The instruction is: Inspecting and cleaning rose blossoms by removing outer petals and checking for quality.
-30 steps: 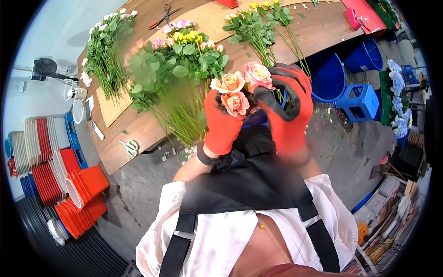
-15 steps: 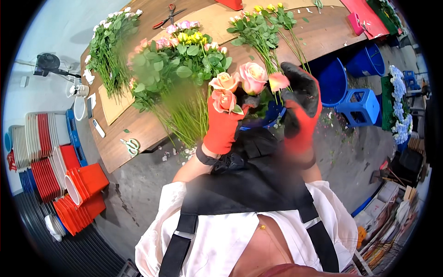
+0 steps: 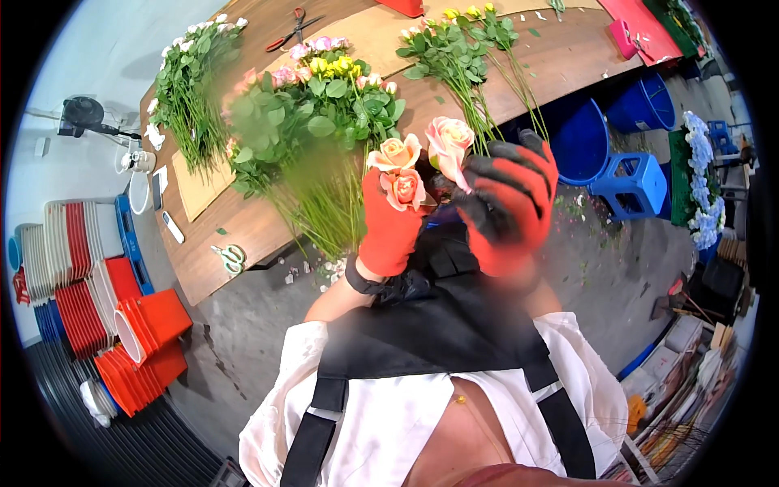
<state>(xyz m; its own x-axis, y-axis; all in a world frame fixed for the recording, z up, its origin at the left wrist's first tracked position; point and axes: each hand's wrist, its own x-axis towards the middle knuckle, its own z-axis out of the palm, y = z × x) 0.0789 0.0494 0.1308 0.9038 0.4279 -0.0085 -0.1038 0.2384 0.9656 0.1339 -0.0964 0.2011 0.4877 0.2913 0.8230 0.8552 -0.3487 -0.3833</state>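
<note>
My left hand (image 3: pixel 388 231), in a red glove with black palm, is closed round the stems of three roses. Two of their blooms, a peach rose (image 3: pixel 395 152) and a coral rose (image 3: pixel 403 190), rest by my thumb and fingers. A larger pale pink rose (image 3: pixel 449 140) stands to their right, an outer petal hanging down. My right hand (image 3: pixel 513 207), gloved alike, curls its black fingers at that rose, the tips pinched at the hanging petal. The lower stems are mostly hidden by my hands and the black apron (image 3: pixel 422 329).
On the wooden table (image 3: pixel 213 264) lie bunches of pink and yellow roses (image 3: pixel 337 101), white roses (image 3: pixel 191 97), red-handled scissors (image 3: pixel 294 31) and green-handled scissors (image 3: pixel 231 258). Blue buckets (image 3: pixel 580 146) and a blue stool (image 3: pixel 633 188) stand right; stacked orange buckets (image 3: pixel 150 325) stand left.
My right hand has moved left and down to the large rose, its fingers curling in. The pink petal-like piece beside it is no longer visible. My left hand has barely moved.
</note>
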